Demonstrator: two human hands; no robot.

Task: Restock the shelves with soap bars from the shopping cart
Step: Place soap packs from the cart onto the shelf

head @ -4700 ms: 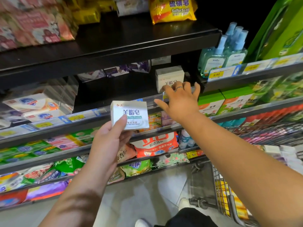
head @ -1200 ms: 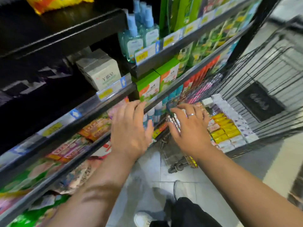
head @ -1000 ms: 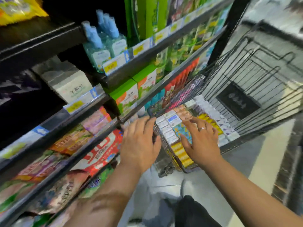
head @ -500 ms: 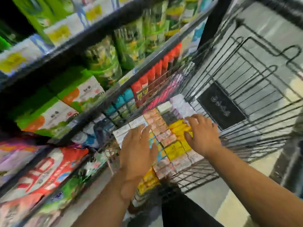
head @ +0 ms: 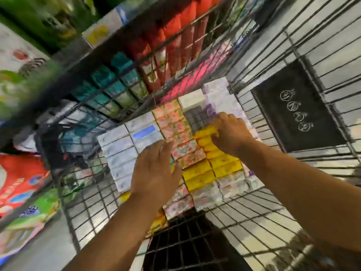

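- Two bare forearms reach in from the near edge: the left forearm (head: 109,241) near the middle, the right forearm (head: 312,192) from the near right.
- The shopping cart (head: 88,212) fills the middle of the view. Its wire walls rise on every side, and a dark panel (head: 185,249) lies at its near end.
- The soap bars (head: 207,194) lie boxed and packed side by side in rows on the cart floor. There are white boxes (head: 121,159) on the left, pink boxes (head: 175,122) in the middle, yellow boxes (head: 224,165) to the right and pale lilac boxes (head: 220,96) at the far right.
- The left hand (head: 156,169) is spread flat, palm down and fingers straight, over the line where the white and pink rows meet. It holds nothing; the blur hides whether it touches the boxes.
- The right hand (head: 232,132) is farther in, at the far end of the yellow row, with its fingers bent down onto a yellow box. I cannot tell whether it truly grips the box.
- Just to the left of the right hand's fingers, a gap (head: 197,116) in the rows shows the cart's wire floor.
- A black sign (head: 293,106) with white round symbols hangs on the cart's right wall.
- Beyond the cart's left wall stand the shelves (head: 97,34), all blurred. A red packet (head: 17,177) and a green packet (head: 35,210) are at the near left, teal boxes (head: 109,83) are farther along, and red packs (head: 175,36) are at the far end.
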